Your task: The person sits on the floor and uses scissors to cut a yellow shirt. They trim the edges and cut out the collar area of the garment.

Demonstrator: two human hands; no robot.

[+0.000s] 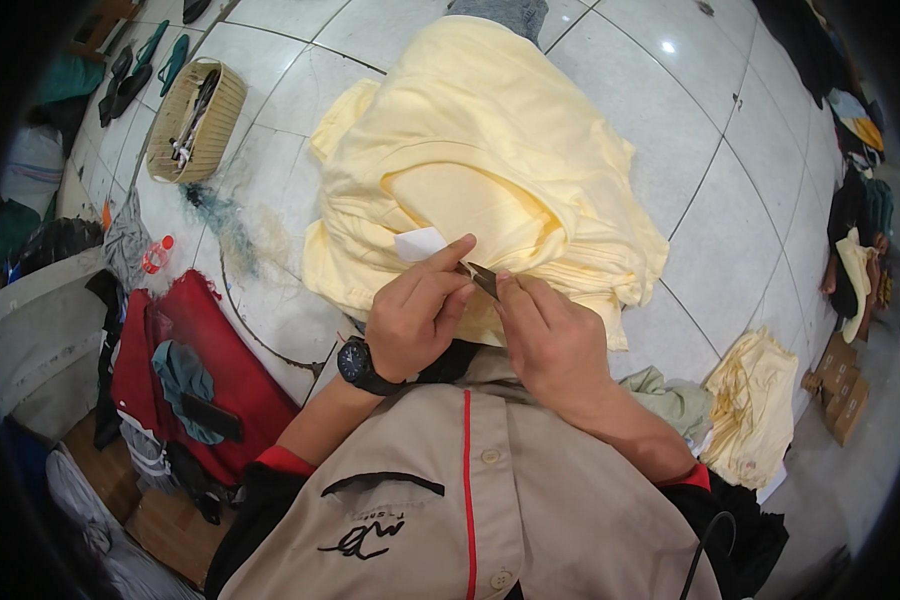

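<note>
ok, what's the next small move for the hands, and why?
I'd probably ease the fingertips of the left hand back slightly before any cut: the right hand holds dark pointed snips with the tips right by them, over the pale-yellow garment. What lies at the blades is too small to make out.

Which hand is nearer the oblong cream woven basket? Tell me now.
Left. The left hand is below and right of the basket in the picture; the right hand is farther to the right.
</note>
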